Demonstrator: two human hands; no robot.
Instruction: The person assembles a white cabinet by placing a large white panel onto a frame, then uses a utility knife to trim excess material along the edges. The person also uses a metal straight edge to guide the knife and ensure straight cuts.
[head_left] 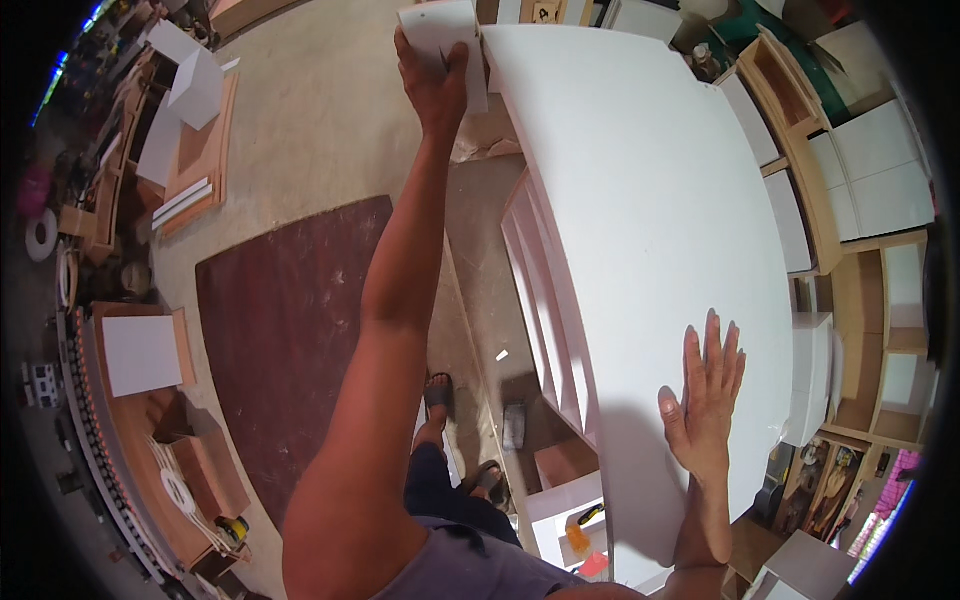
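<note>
A large white panel (650, 180) lies flat as the top of a cabinet-like piece, whose inner slats (545, 290) show along its left side. My right hand (705, 400) rests palm down on this surface near its close end, fingers spread. Stretched far forward, my left hand (432, 90) grips a small white board (440, 22) by its edges at the panel's far left corner. The thumb is on the board's right part and the fingers wrap its left side. Whether the board touches the panel is hard to make out.
A dark red-brown sheet (290, 350) lies on the floor to the left. Wooden cabinet frames (860, 310) line the right side. Below the panel's near end, a tray (560, 500) holds an orange item and a yellow-black tool. White boxes (196, 88) stand at far left.
</note>
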